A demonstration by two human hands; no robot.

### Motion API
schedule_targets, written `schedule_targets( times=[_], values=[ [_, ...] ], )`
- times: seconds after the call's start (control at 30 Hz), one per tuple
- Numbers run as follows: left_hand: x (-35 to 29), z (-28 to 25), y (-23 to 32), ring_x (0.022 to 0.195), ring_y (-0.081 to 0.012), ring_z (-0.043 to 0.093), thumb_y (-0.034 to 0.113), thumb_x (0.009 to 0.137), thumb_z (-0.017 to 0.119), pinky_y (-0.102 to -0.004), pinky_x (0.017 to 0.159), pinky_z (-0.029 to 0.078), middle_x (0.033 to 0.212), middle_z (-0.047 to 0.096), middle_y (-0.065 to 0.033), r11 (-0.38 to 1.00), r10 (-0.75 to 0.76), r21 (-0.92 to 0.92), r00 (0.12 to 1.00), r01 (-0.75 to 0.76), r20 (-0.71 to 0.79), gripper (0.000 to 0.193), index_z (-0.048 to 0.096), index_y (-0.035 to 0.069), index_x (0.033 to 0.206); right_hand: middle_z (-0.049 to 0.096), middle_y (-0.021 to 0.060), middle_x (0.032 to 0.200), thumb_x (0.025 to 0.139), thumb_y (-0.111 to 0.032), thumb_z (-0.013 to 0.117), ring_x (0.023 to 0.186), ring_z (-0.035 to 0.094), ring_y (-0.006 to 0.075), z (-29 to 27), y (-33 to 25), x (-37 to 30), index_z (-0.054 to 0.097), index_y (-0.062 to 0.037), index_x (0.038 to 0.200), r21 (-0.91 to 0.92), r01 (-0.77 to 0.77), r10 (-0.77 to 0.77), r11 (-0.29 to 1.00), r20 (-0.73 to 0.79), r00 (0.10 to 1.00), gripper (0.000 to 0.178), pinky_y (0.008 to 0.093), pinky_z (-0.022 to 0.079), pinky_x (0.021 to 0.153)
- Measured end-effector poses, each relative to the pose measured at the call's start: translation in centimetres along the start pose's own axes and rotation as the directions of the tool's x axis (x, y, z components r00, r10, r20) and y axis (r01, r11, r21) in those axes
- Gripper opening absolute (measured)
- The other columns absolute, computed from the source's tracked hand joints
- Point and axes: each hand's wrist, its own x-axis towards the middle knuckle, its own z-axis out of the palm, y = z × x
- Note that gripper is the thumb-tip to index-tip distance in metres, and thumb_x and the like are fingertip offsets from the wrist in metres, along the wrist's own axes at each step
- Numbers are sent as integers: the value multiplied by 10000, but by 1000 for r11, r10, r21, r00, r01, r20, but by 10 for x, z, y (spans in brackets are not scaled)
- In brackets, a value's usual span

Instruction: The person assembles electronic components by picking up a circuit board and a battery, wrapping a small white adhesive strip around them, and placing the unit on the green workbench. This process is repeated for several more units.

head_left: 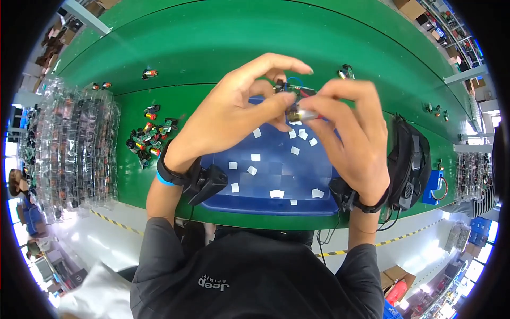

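Above the blue tray [297,208], both of my hands meet on a small green circuit board assembly [297,89] with thin wires, one of them blue. My left hand [223,117] pinches it between thumb and fingers, its index finger stretched over the board. Against the near side, the fingers of my right hand [355,133] close around a short silver-and-dark cylindrical part [304,114], which looks joined to the board. My fingertips partly hide both pieces. Several small white squares [256,157] lie scattered in the tray below.
Left of the tray lies a pile of circuit boards with red-and-yellow cylinders [151,139]. Beyond it stand stacked clear plastic trays [74,149]. A black bag [410,162] and a blue box [434,187] sit at the right. Loose boards [346,72] lie farther back on the green table [212,32].
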Motion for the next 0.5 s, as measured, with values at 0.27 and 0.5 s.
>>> schedule_targets(
  times=[0.27,0.5],
  values=[
    [-2,-4,-3,937,-123,631,10,941,599,-241,780,515,1088,618,-88,992,-31,124,999,28,21,240,568,-42,1173,627,43,944,697,-98,802,808,620,230,-5,-7,-5,705,-93,973,81,1,0,997,-5,1000,293,308,526,631],
    [-12,1,-6,1036,-144,594,0,935,596,-257,884,475,1129,612,-101,977,-132,170,991,126,23,284,553,-60,1209,624,102,863,829,-330,721,776,652,277,10,14,-10,625,-33,871,228,-112,122,967,-32,992,315,387,491,600]
  ],
)
